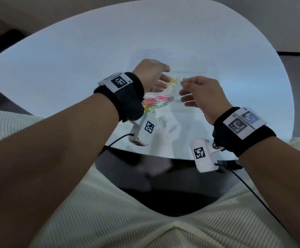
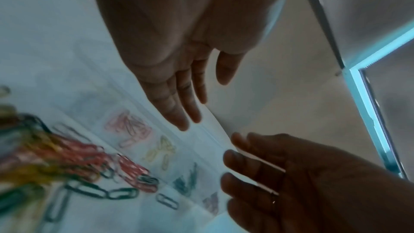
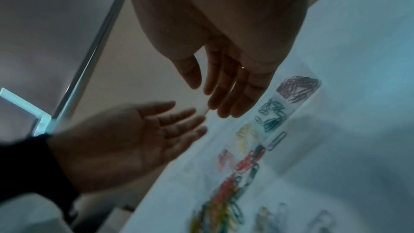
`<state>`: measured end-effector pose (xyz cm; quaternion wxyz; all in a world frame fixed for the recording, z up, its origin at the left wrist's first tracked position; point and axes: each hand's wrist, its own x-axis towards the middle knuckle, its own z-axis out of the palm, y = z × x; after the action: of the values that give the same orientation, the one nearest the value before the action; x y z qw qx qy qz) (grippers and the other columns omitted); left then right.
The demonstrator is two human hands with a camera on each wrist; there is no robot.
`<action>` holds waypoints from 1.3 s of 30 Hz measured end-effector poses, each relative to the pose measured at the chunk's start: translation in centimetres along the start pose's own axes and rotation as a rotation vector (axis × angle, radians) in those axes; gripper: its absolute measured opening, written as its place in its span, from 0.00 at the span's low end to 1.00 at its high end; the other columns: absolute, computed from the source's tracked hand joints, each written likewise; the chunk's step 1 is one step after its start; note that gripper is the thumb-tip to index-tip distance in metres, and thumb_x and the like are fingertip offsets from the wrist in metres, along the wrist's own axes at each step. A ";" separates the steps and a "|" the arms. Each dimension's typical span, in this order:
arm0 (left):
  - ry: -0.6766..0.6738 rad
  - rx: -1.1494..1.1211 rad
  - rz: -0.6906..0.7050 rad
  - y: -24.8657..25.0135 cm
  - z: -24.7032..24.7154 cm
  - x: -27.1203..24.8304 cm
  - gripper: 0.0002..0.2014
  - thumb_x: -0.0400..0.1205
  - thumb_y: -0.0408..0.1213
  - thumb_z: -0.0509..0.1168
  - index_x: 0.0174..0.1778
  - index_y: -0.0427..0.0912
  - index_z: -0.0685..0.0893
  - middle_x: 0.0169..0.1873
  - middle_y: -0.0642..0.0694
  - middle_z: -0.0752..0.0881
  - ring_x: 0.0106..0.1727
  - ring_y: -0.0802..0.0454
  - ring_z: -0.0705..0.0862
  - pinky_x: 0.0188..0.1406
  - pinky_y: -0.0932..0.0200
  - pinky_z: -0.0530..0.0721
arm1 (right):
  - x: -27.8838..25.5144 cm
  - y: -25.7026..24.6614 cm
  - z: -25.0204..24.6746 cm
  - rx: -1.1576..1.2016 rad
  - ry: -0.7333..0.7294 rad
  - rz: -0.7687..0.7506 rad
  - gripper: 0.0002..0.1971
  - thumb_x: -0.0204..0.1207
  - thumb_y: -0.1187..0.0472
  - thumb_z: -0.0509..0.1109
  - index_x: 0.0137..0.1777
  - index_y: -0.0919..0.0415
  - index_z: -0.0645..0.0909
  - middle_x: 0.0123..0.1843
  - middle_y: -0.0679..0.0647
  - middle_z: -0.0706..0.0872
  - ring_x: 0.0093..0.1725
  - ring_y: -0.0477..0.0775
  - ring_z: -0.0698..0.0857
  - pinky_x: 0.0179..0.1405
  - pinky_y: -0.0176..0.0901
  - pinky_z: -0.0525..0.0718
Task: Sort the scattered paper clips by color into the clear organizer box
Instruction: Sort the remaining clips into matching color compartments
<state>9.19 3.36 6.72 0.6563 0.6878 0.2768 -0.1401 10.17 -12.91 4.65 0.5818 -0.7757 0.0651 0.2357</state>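
Observation:
The clear organizer box [image 1: 190, 58] lies mid-table, with pink [image 2: 130, 128], yellow [image 2: 161, 150], green [image 2: 186, 180] and dark purple clips [image 3: 295, 86] in separate compartments. My left hand [image 1: 163, 76] hovers over the box's left part, fingers straight and holding nothing. My right hand [image 1: 185, 92] faces it from the right, also spread and holding nothing. A mixed pile of scattered clips [image 1: 156, 104] lies on the table in front of the box, below my left wrist. A few loose pale clips [image 1: 167, 124] lie nearer the table's front edge.
The white rounded table [image 1: 74, 68] stretches wide on both sides of the box. A black cable [image 1: 117, 138] runs off its front edge near my left wrist camera. My lap in cream ribbed cloth [image 1: 145, 221] is below the edge.

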 end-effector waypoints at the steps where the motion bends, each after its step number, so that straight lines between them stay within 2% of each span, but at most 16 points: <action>1: 0.008 0.123 0.040 -0.3 -0.2 -0.4 0.11 0.82 0.36 0.63 0.57 0.36 0.83 0.41 0.41 0.88 0.38 0.46 0.85 0.38 0.57 0.84 | -0.1 0.7 0.3 -0.128 -0.026 -0.034 0.04 0.78 0.65 0.69 0.47 0.59 0.86 0.38 0.54 0.88 0.33 0.51 0.85 0.35 0.40 0.83; 2: 0.011 0.265 0.078 -0.9 -0.3 -0.8 0.09 0.81 0.33 0.64 0.53 0.37 0.85 0.38 0.44 0.88 0.35 0.48 0.84 0.34 0.59 0.82 | -0.1 1.5 0.6 -0.245 -0.065 -0.061 0.06 0.77 0.67 0.69 0.46 0.57 0.86 0.38 0.53 0.88 0.32 0.49 0.84 0.33 0.38 0.82; 4: 0.003 0.609 0.135 -2.4 -0.5 -1.2 0.07 0.77 0.31 0.65 0.47 0.40 0.87 0.35 0.49 0.87 0.35 0.51 0.83 0.34 0.62 0.79 | -0.2 3.0 1.2 -0.469 -0.156 -0.095 0.09 0.76 0.67 0.70 0.46 0.53 0.89 0.41 0.50 0.89 0.37 0.47 0.85 0.39 0.37 0.80; 7: -0.028 1.031 0.104 -5.1 -1.2 -1.2 0.07 0.76 0.34 0.66 0.43 0.49 0.87 0.40 0.54 0.87 0.35 0.54 0.82 0.35 0.63 0.77 | -0.5 5.1 2.2 -0.746 -0.219 -0.136 0.13 0.79 0.65 0.67 0.55 0.53 0.90 0.54 0.47 0.90 0.52 0.45 0.85 0.52 0.32 0.76; 9: -0.029 1.113 0.075 -6.4 -1.9 -0.7 0.05 0.75 0.34 0.68 0.41 0.49 0.87 0.42 0.53 0.87 0.39 0.52 0.84 0.34 0.62 0.77 | -0.6 5.8 2.9 -0.820 -0.210 -0.177 0.14 0.79 0.63 0.67 0.60 0.52 0.88 0.61 0.50 0.89 0.59 0.50 0.85 0.59 0.35 0.77; 11: -0.002 1.144 0.053 -7.3 -2.4 -0.3 0.05 0.74 0.34 0.69 0.40 0.47 0.87 0.42 0.50 0.89 0.43 0.47 0.87 0.39 0.58 0.82 | -0.7 6.0 3.7 -0.866 -0.201 -0.216 0.14 0.80 0.59 0.68 0.63 0.52 0.87 0.63 0.53 0.88 0.61 0.54 0.85 0.65 0.43 0.79; 13: 0.039 1.169 0.034 -7.8 -2.7 0.0 0.05 0.73 0.34 0.69 0.41 0.45 0.88 0.40 0.47 0.89 0.43 0.43 0.88 0.43 0.53 0.87 | -0.5 5.7 4.4 -0.875 -0.166 -0.225 0.15 0.79 0.55 0.69 0.64 0.53 0.87 0.63 0.53 0.87 0.63 0.56 0.83 0.66 0.47 0.79; 15: 0.081 1.173 0.028 -7.9 -2.9 0.2 0.06 0.71 0.34 0.69 0.42 0.44 0.88 0.39 0.45 0.89 0.41 0.42 0.88 0.43 0.50 0.89 | -0.2 5.5 4.9 -0.886 -0.135 -0.210 0.14 0.78 0.53 0.71 0.61 0.53 0.88 0.61 0.54 0.89 0.62 0.57 0.84 0.63 0.47 0.81; 17: 0.110 1.167 0.015 -7.6 -3.3 0.1 0.06 0.69 0.34 0.72 0.41 0.43 0.88 0.37 0.44 0.89 0.38 0.42 0.88 0.42 0.49 0.90 | 0.1 5.3 5.6 -0.976 -0.150 -0.195 0.10 0.75 0.54 0.73 0.53 0.54 0.91 0.52 0.56 0.91 0.54 0.58 0.87 0.52 0.43 0.84; 19: 0.112 1.132 -0.005 -7.5 -3.7 -0.2 0.08 0.67 0.37 0.75 0.40 0.42 0.88 0.35 0.43 0.89 0.37 0.42 0.89 0.41 0.48 0.90 | 0.2 5.2 6.0 -1.068 -0.167 -0.189 0.07 0.75 0.57 0.73 0.49 0.55 0.92 0.46 0.58 0.90 0.47 0.59 0.87 0.43 0.40 0.82; 22: 0.087 1.108 -0.008 -7.9 -3.5 -0.5 0.11 0.70 0.44 0.77 0.38 0.40 0.89 0.33 0.43 0.90 0.36 0.44 0.89 0.41 0.49 0.90 | 0.7 5.3 6.0 -1.119 -0.136 -0.195 0.07 0.75 0.60 0.74 0.51 0.56 0.91 0.48 0.60 0.90 0.48 0.61 0.87 0.43 0.44 0.86; 25: 0.094 1.133 0.036 -8.7 -2.7 -0.5 0.11 0.69 0.44 0.77 0.39 0.41 0.88 0.33 0.44 0.88 0.37 0.43 0.88 0.38 0.52 0.88 | 1.3 5.4 5.2 -1.141 -0.123 -0.177 0.07 0.74 0.62 0.74 0.50 0.56 0.90 0.50 0.60 0.89 0.48 0.62 0.87 0.43 0.45 0.85; 28: 0.086 1.176 0.064 -9.0 -2.1 -0.6 0.12 0.69 0.44 0.78 0.43 0.41 0.88 0.38 0.43 0.88 0.40 0.42 0.86 0.38 0.55 0.85 | 1.9 5.4 4.3 -1.102 -0.096 -0.118 0.06 0.71 0.59 0.76 0.47 0.57 0.90 0.46 0.59 0.90 0.45 0.61 0.88 0.45 0.48 0.88; 32: 0.052 1.183 0.087 -8.9 -1.6 -0.4 0.10 0.72 0.37 0.76 0.47 0.39 0.90 0.43 0.42 0.90 0.46 0.43 0.87 0.40 0.56 0.83 | 2.5 5.4 3.1 -1.091 -0.070 -0.011 0.16 0.66 0.51 0.80 0.50 0.60 0.87 0.45 0.59 0.89 0.44 0.59 0.88 0.47 0.51 0.90; 35: 0.043 1.200 0.129 -9.2 -1.4 -0.4 0.08 0.73 0.31 0.71 0.47 0.38 0.89 0.44 0.41 0.89 0.46 0.42 0.87 0.38 0.57 0.81 | 2.6 5.3 2.5 -1.079 -0.072 0.032 0.18 0.65 0.50 0.81 0.45 0.64 0.85 0.42 0.59 0.89 0.42 0.59 0.88 0.38 0.45 0.86; 39: -0.019 1.278 0.190 -9.7 -1.0 -0.6 0.10 0.73 0.33 0.72 0.48 0.37 0.85 0.48 0.40 0.87 0.51 0.41 0.85 0.42 0.54 0.80 | 2.3 5.2 2.1 -1.094 -0.115 0.079 0.20 0.65 0.50 0.80 0.33 0.62 0.74 0.32 0.56 0.82 0.31 0.55 0.81 0.24 0.38 0.72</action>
<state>3.11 4.14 -0.84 0.1291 0.9632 0.0711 -0.2246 9.64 -12.14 -1.39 0.0869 -0.9478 -0.0697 0.2987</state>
